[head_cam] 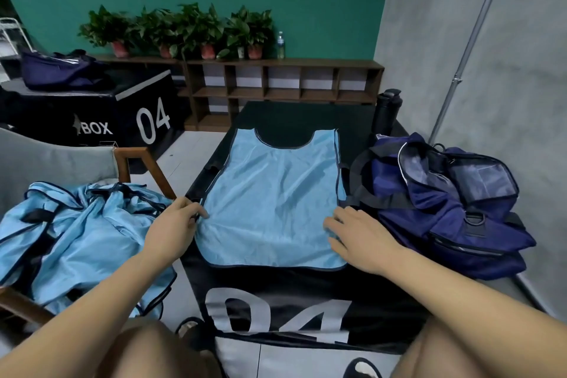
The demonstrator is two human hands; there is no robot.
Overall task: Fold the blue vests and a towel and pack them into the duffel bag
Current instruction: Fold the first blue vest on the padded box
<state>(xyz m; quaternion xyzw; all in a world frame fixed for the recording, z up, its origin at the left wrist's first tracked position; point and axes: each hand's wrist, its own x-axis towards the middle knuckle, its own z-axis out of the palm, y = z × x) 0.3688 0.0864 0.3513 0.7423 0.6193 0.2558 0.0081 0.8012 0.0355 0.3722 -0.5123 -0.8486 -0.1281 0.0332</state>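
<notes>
A light blue vest (273,193) with dark trim lies spread flat on the black box top (294,116), its neck opening at the far end. My left hand (175,224) pinches the vest's left edge near the lower corner. Resting on the vest's lower right edge is my right hand (359,239), fingers curled over the cloth. An open navy duffel bag (445,202) sits on the box to the right, touching the vest's right side. More blue vests (76,233) lie in a heap on a chair to the left. No towel is in view.
A black bottle (387,110) stands at the box's far right corner. The wooden-armed grey chair (144,169) is close on the left. Another black box marked 04 (144,120) with a second navy bag (58,70) is far left. Shelving with potted plants (276,83) lines the back wall.
</notes>
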